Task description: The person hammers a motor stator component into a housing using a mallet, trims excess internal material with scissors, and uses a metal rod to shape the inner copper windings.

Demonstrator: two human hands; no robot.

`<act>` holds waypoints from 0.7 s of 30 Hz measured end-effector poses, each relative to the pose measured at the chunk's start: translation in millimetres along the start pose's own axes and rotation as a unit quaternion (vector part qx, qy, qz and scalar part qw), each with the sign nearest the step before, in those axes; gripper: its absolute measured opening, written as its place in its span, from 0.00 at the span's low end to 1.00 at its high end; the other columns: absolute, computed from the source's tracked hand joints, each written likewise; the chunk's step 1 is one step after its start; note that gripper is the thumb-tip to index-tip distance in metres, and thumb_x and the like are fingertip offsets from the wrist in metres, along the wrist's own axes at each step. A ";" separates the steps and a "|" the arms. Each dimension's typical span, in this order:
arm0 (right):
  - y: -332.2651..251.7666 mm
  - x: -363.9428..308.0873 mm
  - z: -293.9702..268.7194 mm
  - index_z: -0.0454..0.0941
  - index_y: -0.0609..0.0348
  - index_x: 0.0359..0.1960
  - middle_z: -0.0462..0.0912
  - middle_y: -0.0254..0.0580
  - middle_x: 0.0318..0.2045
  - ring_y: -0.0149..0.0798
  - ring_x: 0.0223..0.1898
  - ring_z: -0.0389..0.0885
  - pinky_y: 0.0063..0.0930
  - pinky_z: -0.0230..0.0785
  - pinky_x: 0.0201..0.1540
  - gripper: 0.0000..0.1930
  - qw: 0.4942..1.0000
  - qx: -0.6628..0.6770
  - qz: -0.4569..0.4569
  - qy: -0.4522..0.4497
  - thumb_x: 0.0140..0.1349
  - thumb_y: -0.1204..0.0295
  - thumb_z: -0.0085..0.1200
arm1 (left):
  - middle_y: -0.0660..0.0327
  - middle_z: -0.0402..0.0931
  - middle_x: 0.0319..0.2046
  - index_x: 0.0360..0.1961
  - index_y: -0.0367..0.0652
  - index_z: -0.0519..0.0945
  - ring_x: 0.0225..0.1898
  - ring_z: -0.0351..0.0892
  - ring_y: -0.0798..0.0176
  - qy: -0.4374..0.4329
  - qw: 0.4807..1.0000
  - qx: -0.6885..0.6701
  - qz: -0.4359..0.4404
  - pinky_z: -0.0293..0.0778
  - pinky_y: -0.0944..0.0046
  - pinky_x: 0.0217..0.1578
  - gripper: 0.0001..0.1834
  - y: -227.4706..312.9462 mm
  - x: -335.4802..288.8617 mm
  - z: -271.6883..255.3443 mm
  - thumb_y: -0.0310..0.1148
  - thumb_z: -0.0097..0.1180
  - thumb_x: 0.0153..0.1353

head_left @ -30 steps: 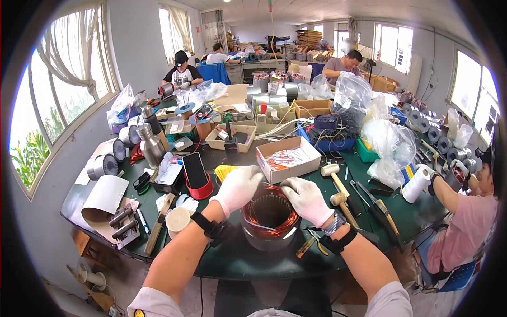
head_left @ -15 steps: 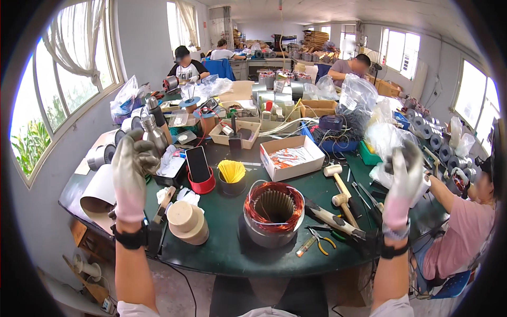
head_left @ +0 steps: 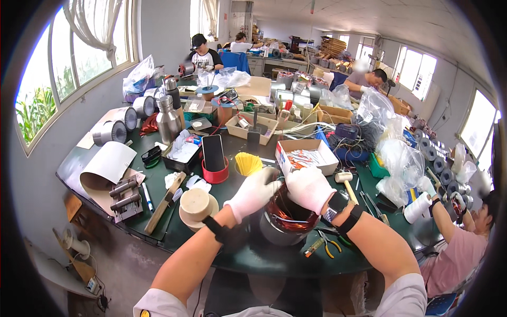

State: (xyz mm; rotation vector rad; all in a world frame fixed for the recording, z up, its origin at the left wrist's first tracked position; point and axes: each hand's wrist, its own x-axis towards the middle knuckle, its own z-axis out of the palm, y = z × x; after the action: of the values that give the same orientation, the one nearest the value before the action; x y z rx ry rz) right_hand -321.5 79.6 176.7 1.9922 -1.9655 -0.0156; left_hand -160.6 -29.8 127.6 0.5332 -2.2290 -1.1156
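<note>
A motor stator (head_left: 288, 232) with a dark grey outer shell stands in front of me at the table's near side, its red-brown copper winding (head_left: 289, 214) ringing the top. My left hand (head_left: 254, 194), in a white glove, has its fingers curled at the winding's far left rim. Over the far right rim bends my right hand (head_left: 308, 191), gloved too, gripping there with its fingertips hidden. Between the two hands the stator's bore is partly covered. Left of the stator sits a beige stepped round block (head_left: 195, 205), and pliers (head_left: 330, 247) with yellow-tipped handles lie at its right.
Behind my hands are a yellow bundle of strips (head_left: 248, 164), a phone (head_left: 213, 153) in a red holder and a white box (head_left: 307, 155) of small parts. A mallet (head_left: 346, 179) lies right. A wooden bar (head_left: 165, 203) lies left. A co-worker (head_left: 459, 248) sits close at right.
Both my hands have dropped from being raised wide apart and come together onto the top of the stator. The view has shifted slightly. The co-worker's arm at right has moved beside a white thread cone.
</note>
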 end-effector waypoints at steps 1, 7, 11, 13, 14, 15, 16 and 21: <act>-1.3 2.2 -1.0 0.90 0.59 0.31 0.90 0.53 0.29 0.51 0.34 0.93 0.46 0.85 0.39 0.08 1.000 -0.005 -0.004 -0.018 0.61 0.72 0.58 | 0.44 0.86 0.49 0.58 0.32 0.80 0.54 0.86 0.48 0.001 1.000 -0.002 -0.002 0.79 0.55 0.58 0.19 -3.1 1.7 2.1 0.34 0.59 0.73; -4.5 8.2 8.0 0.90 0.62 0.32 0.90 0.54 0.29 0.52 0.34 0.93 0.43 0.86 0.37 0.09 0.998 -0.049 -0.020 -0.031 0.63 0.73 0.58 | 0.44 0.86 0.45 0.54 0.32 0.81 0.49 0.86 0.45 0.035 0.996 0.037 0.073 0.79 0.55 0.54 0.14 -10.6 2.7 18.3 0.32 0.57 0.75; 1.2 3.9 7.9 0.88 0.63 0.36 0.90 0.52 0.29 0.52 0.34 0.93 0.44 0.85 0.36 0.07 0.999 -0.038 -0.030 -0.013 0.62 0.73 0.60 | 0.42 0.86 0.46 0.55 0.31 0.81 0.49 0.86 0.42 0.027 0.997 0.008 0.065 0.79 0.54 0.54 0.14 -17.6 1.4 26.1 0.29 0.56 0.74; 13.2 -6.2 5.8 0.87 0.64 0.39 0.89 0.52 0.29 0.53 0.34 0.92 0.45 0.85 0.37 0.08 0.999 -0.023 -0.027 0.001 0.62 0.73 0.60 | 0.42 0.87 0.46 0.56 0.31 0.81 0.51 0.87 0.42 0.059 0.996 0.050 0.051 0.80 0.54 0.54 0.16 -13.7 -4.9 26.5 0.30 0.58 0.74; 16.6 -13.9 -5.1 0.85 0.63 0.42 0.89 0.52 0.30 0.54 0.36 0.91 0.46 0.84 0.39 0.09 0.996 0.055 -0.045 0.047 0.63 0.73 0.61 | 0.42 0.87 0.46 0.56 0.31 0.82 0.51 0.88 0.43 0.071 0.994 0.079 0.039 0.80 0.54 0.53 0.17 -13.1 -9.2 23.1 0.33 0.60 0.74; 19.6 -24.0 -17.1 0.83 0.62 0.45 0.89 0.52 0.32 0.55 0.37 0.90 0.47 0.83 0.40 0.10 0.985 0.132 -0.062 0.093 0.63 0.73 0.62 | 0.42 0.87 0.45 0.56 0.31 0.82 0.50 0.88 0.42 0.067 0.994 0.076 0.029 0.80 0.54 0.53 0.17 -10.5 -13.3 17.4 0.34 0.61 0.74; 22.0 -40.2 -27.7 0.81 0.60 0.52 0.88 0.50 0.35 0.56 0.40 0.88 0.48 0.80 0.43 0.15 0.975 0.166 -0.064 0.135 0.64 0.73 0.63 | 0.42 0.87 0.44 0.55 0.32 0.83 0.49 0.88 0.42 0.062 0.995 0.071 0.019 0.81 0.54 0.52 0.17 -7.7 -16.0 11.9 0.35 0.62 0.73; 15.1 -142.8 -47.7 0.85 0.59 0.46 0.87 0.48 0.35 0.53 0.38 0.87 0.42 0.79 0.43 0.10 0.924 0.251 0.085 0.276 0.63 0.78 0.64 | 0.40 0.86 0.40 0.49 0.36 0.85 0.45 0.87 0.38 0.033 0.984 0.170 0.030 0.82 0.50 0.47 0.14 1.5 2.7 -10.4 0.37 0.57 0.76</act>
State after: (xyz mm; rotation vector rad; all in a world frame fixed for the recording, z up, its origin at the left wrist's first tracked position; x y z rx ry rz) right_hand -330.4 229.8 192.7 1.7957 -1.8537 1.0676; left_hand -155.9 -36.6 134.7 0.6275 -2.3723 -0.6789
